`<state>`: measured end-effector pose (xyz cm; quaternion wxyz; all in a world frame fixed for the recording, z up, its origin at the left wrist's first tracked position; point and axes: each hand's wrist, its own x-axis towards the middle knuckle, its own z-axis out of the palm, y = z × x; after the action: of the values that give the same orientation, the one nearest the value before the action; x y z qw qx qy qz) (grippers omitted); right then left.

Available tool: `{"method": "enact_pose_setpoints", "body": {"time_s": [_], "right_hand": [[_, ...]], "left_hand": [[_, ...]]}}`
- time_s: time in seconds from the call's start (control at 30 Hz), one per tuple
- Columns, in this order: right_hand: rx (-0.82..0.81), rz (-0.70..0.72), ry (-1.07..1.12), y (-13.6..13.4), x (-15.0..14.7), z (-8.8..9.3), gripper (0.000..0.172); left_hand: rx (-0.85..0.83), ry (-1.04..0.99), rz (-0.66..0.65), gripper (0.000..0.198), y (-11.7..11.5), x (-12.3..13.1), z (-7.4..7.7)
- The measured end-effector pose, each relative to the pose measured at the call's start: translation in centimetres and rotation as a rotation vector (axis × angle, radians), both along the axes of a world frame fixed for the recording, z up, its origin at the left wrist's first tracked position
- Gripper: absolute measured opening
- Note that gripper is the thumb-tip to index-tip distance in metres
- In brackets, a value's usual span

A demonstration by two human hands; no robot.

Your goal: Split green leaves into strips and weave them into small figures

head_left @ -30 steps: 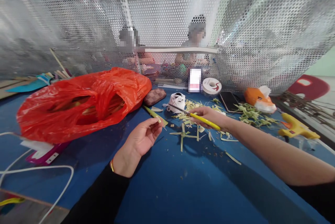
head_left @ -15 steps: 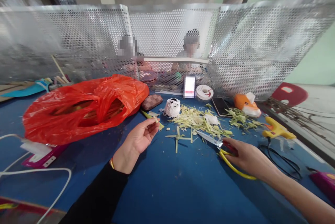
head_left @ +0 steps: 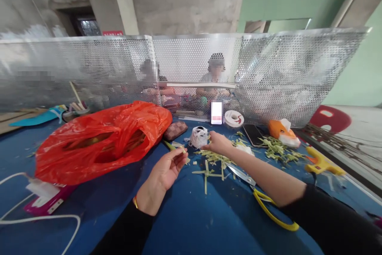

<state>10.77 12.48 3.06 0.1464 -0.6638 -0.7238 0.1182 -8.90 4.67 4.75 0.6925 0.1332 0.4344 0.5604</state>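
Note:
My left hand (head_left: 167,171) is closed in a pinch on a small pale green plant strip (head_left: 183,151), mostly hidden by the fingertips. At the right side of a ball of white string (head_left: 199,137) is my right hand (head_left: 219,143), its thumb and fingers apart. Whether it touches the string I cannot tell. Scissors with yellow handles (head_left: 276,211) lie on the table under my right forearm. In front of my hands, a cross of flat green strips (head_left: 206,174) rests beside a pile of pale green shreds (head_left: 213,157).
A large red plastic bag (head_left: 68,159) fills the left of the blue table (head_left: 191,223). Behind the string are a patterned pouch (head_left: 176,130), a lit phone (head_left: 216,112) and a ribbon spool (head_left: 234,118). A yellow glue gun (head_left: 324,163) lies right. A perforated metal screen (head_left: 191,60) closes the back.
My right hand has let go of the scissors and moved left and forward to the string ball. My left hand keeps its pinch. The view has tilted up.

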Motion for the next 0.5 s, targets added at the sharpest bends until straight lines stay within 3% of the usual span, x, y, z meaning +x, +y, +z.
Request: {"method": "enact_pose_setpoints", "body": {"time_s": [0.13,0.27,0.37,0.5], "right_hand": [[-0.005,-0.019,0.024,4.0,-3.2,-1.9,0.033],[0.064,-0.035,0.092,5.4,-4.6,-1.6,0.036],[0.186,0.001,0.181,4.3,-3.8,-0.3,0.04],[0.214,0.216,0.358,-0.9,-1.4,1.3,0.026]], "left_hand": [[-0.016,-0.033,-0.004,0.014,0.2,-0.6,-0.1],[-0.028,-0.071,-0.04,0.015,0.0,-0.9,0.4],[-0.032,-0.074,-0.098,0.014,-0.2,-1.1,0.8],[0.032,-0.022,-0.283,0.009,-1.0,-0.9,0.7]]}}
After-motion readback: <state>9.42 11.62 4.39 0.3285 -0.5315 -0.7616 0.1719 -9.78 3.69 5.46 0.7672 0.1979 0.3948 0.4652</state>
